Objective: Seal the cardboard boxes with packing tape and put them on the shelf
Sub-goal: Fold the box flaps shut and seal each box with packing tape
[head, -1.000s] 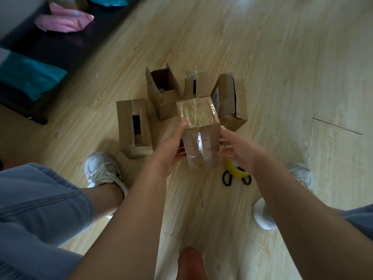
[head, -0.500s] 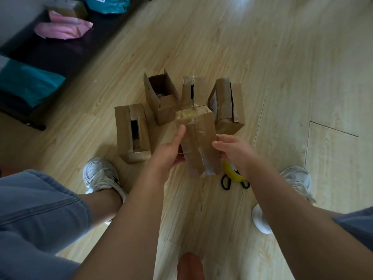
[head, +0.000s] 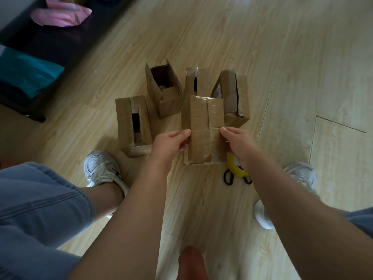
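Both of my hands hold a taped cardboard box [head: 202,128] above the wooden floor, its long taped face turned up toward me. My left hand [head: 170,144] grips its left edge and my right hand [head: 237,144] grips its right edge. Behind it on the floor stand several other cardboard boxes: one with a gaping top slit [head: 133,126] at the left, one with open flaps [head: 163,89], a narrow one [head: 194,80], and one [head: 234,93] at the right. A yellow tape roll [head: 235,167] and black scissors [head: 229,177] lie under my right wrist.
A low dark shelf [head: 40,47] runs along the upper left, carrying a pink parcel [head: 60,15] and a teal parcel [head: 26,73]. My feet in white sneakers [head: 102,168] flank the boxes, the other sneaker [head: 300,174] at the right.
I have turned the held box so that its long taped side faces up, and lowered it slightly. Both hands have shifted to its side edges.
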Demonstrator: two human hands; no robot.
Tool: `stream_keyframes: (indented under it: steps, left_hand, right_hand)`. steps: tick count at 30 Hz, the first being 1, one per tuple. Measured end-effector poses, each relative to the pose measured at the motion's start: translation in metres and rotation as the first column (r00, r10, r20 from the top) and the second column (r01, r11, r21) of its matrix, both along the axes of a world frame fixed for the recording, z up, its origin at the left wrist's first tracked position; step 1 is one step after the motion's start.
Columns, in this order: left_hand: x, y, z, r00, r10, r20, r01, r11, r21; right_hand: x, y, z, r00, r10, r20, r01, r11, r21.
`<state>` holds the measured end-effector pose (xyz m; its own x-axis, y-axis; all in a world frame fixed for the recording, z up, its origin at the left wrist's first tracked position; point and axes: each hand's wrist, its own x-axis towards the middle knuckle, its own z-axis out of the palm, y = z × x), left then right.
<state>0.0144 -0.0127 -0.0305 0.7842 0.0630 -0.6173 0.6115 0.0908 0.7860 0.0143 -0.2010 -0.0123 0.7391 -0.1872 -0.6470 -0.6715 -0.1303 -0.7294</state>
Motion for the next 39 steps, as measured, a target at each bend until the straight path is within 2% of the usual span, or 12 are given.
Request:
stream_keyframes:
  steps: [11, 14, 19, 21, 24, 26, 32, 35, 39]
  left_hand:
    - [-0.007, -0.013, -0.024, 0.993, -0.107, -0.057, 0.110, 0.992, 0.066]
    - [-0.013, -0.022, -0.032, 0.997, -0.060, -0.054, 0.062, 0.997, 0.039]
    - [-0.019, -0.026, -0.036, 1.000, -0.014, -0.007, 0.015, 0.991, 0.134]
    - [-0.020, -0.022, -0.033, 0.998, -0.027, -0.055, 0.035, 0.988, 0.149]
    - [-0.025, -0.018, -0.029, 0.975, -0.072, -0.209, 0.070, 0.997, -0.018]
    - [-0.025, -0.019, -0.030, 0.970, -0.074, -0.230, 0.058, 0.996, -0.074]
    - [-0.021, -0.019, -0.024, 0.991, 0.046, -0.122, -0.035, 0.996, 0.086]
    - [-0.017, -0.017, -0.019, 0.983, 0.109, -0.147, -0.100, 0.993, 0.064]
    - [-0.011, -0.017, -0.014, 0.974, 0.142, -0.178, -0.120, 0.985, 0.128]
  right_hand:
    - [0.009, 0.007, -0.034, 0.997, 0.012, -0.071, -0.022, 0.991, -0.131]
    - [0.008, 0.002, -0.045, 0.994, -0.011, -0.107, -0.006, 0.987, -0.159]
    - [0.003, -0.011, -0.055, 0.978, -0.113, -0.177, 0.096, 0.990, -0.103]
    - [0.001, -0.014, -0.057, 0.974, -0.149, -0.173, 0.140, 0.988, -0.061]
    - [0.000, -0.012, -0.057, 0.961, -0.197, -0.193, 0.208, 0.977, 0.037]
    - [0.002, -0.009, -0.056, 0.957, -0.207, -0.204, 0.228, 0.970, 0.083]
    - [0.004, -0.006, -0.051, 0.959, -0.158, -0.236, 0.168, 0.985, 0.024]
    - [0.005, -0.006, -0.050, 0.962, -0.129, -0.242, 0.140, 0.990, 0.026]
    - [0.003, -0.006, -0.050, 0.966, -0.107, -0.234, 0.117, 0.993, 0.030]
